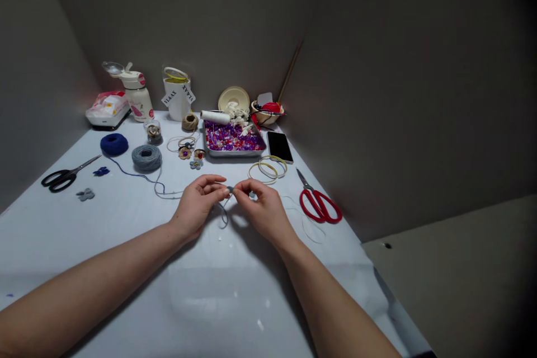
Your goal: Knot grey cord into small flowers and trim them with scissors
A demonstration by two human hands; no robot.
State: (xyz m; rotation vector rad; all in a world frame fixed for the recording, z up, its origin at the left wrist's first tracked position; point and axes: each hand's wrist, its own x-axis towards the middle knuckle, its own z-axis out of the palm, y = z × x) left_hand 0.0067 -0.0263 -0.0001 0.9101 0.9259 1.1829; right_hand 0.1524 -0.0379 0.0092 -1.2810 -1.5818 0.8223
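Observation:
My left hand [199, 201] and my right hand [262, 207] meet over the middle of the white table [218, 291]. Both pinch a small grey yarn piece [230, 190] between their fingertips. A grey strand [168, 193] runs from it back to the grey yarn ball [146, 158]. A loop of the strand hangs below my fingers. What the piece is shaped like is too small to tell.
Red scissors [319, 204] lie right, black scissors [62, 177] left. Behind are wire rings [268, 168], a phone [279, 146], a tray of purple beads [233, 139], a blue yarn ball [114, 144], a twine spool, a white mug [177, 98], a bottle [136, 92] and small crochet flowers [86, 194].

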